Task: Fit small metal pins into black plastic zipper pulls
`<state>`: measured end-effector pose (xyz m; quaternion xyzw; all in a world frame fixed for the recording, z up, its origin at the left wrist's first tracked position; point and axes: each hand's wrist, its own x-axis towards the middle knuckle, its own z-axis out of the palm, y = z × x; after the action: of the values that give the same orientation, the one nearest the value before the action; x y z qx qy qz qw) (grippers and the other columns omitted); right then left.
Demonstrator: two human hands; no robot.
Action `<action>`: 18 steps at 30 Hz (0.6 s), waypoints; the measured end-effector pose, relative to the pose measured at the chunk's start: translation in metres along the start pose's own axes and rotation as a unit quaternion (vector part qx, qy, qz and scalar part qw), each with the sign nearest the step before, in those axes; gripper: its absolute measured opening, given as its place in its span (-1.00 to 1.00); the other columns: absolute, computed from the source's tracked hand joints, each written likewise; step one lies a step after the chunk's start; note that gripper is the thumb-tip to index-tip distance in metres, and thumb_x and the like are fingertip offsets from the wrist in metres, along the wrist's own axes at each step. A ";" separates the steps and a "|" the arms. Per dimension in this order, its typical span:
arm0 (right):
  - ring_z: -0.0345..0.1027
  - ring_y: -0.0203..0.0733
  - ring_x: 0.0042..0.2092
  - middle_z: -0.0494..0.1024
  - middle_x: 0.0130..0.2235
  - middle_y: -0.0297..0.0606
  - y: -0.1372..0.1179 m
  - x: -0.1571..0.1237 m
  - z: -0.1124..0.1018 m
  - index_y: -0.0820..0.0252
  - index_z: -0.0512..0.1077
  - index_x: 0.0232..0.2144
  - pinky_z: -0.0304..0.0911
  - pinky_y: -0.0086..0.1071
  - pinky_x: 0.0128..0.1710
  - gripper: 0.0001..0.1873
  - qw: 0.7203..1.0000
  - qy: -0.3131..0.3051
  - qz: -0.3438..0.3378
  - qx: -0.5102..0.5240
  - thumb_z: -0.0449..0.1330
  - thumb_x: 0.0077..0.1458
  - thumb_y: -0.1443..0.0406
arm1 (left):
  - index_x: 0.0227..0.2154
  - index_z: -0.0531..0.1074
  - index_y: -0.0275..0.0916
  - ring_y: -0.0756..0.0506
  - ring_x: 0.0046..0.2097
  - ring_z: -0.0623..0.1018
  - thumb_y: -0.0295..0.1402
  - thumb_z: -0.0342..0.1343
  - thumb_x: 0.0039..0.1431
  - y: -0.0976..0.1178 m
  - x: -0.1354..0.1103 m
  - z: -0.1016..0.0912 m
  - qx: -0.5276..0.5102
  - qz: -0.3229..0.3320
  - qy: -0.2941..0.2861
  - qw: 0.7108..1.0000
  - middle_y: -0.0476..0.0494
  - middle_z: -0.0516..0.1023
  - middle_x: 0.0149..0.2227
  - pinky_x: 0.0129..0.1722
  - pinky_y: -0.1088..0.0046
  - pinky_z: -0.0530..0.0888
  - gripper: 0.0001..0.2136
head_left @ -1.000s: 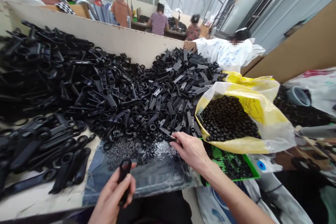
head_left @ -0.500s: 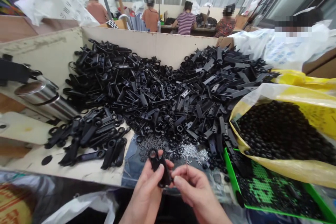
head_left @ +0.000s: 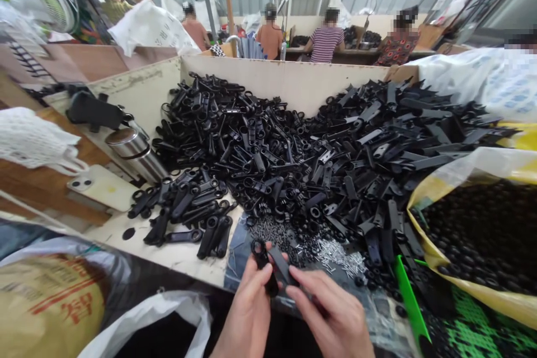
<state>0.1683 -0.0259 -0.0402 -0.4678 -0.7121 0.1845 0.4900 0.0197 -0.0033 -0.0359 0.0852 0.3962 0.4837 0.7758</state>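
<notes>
My left hand is closed around a black plastic part with a ring at its upper end. Beside that part, at a slant, lies a flat black plastic piece, its lower end pinched by the thumb and fingers of my right hand. The two pieces are close together; whether they are joined I cannot tell. Just beyond my hands, small silver pins and tiny dark pieces lie on a blue cloth.
Heaped ring-ended parts and flat pieces fill the walled bench. At left are similar parts, a phone and a steel flask. A yellow bag and green tray stand right. Several people sit beyond.
The view has swung left, so the bench appears further right. My right hand has moved from pinching near the lower end of the held parts to gripping the flat piece, which now slants away from the ring-ended part.
</notes>
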 end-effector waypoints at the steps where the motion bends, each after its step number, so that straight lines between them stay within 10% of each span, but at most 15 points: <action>1: 0.63 -0.18 -0.24 0.68 -0.18 -0.18 -0.001 0.000 -0.001 0.11 0.52 0.07 0.55 -0.47 -0.28 -0.68 1.000 -0.004 -0.001 0.016 0.21 0.31 0.43 | -0.05 0.60 -0.13 -0.27 0.20 0.46 -0.20 0.47 -0.07 0.000 0.000 0.000 -0.004 -0.005 -0.006 1.000 -0.15 0.65 0.00 0.24 0.18 0.32 -0.53; 18: 0.60 -0.18 -0.30 0.66 -0.26 -0.13 0.001 -0.023 0.009 0.24 0.47 0.09 0.53 -0.46 -0.33 -0.67 0.997 -0.002 -0.041 -0.065 0.17 0.31 0.47 | -0.09 0.62 -0.16 -0.30 0.22 0.46 -0.07 0.42 0.03 -0.021 -0.005 0.007 0.078 0.050 0.014 0.996 -0.25 0.61 0.09 0.16 0.20 0.43 -0.58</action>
<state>0.1632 -0.0434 -0.0568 -0.4687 -0.7425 0.1184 0.4637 0.0385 -0.0164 -0.0394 0.1583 0.4386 0.4909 0.7359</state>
